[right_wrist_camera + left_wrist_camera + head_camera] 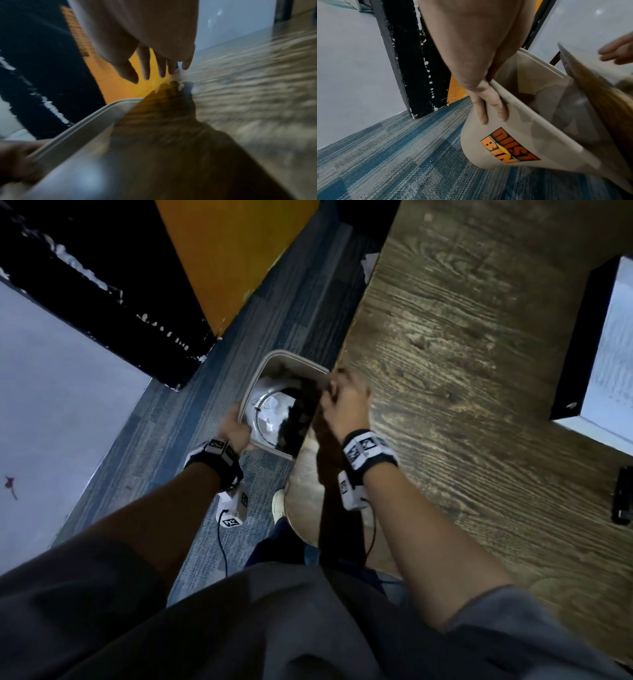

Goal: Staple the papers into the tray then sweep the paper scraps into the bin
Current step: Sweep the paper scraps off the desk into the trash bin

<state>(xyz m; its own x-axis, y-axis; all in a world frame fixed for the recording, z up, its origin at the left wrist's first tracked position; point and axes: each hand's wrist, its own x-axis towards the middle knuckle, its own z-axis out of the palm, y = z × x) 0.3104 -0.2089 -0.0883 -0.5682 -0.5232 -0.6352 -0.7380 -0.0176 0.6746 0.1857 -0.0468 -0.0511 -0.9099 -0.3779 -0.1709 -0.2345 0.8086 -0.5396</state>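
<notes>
Down beside the counter, the bin hangs tilted under the wooden edge, its rim tucked against it. It is a beige plastic tub with an orange "DUST BIN" label on its side, and white paper scraps lie inside. The left hand grips the rim, fingers curled over the outer wall. The right hand sits at the counter's edge above the bin, fingers straight and spread, holding nothing.

A wooden table stands over blue carpet. An orange panel adjoins a black, paint-chipped post.
</notes>
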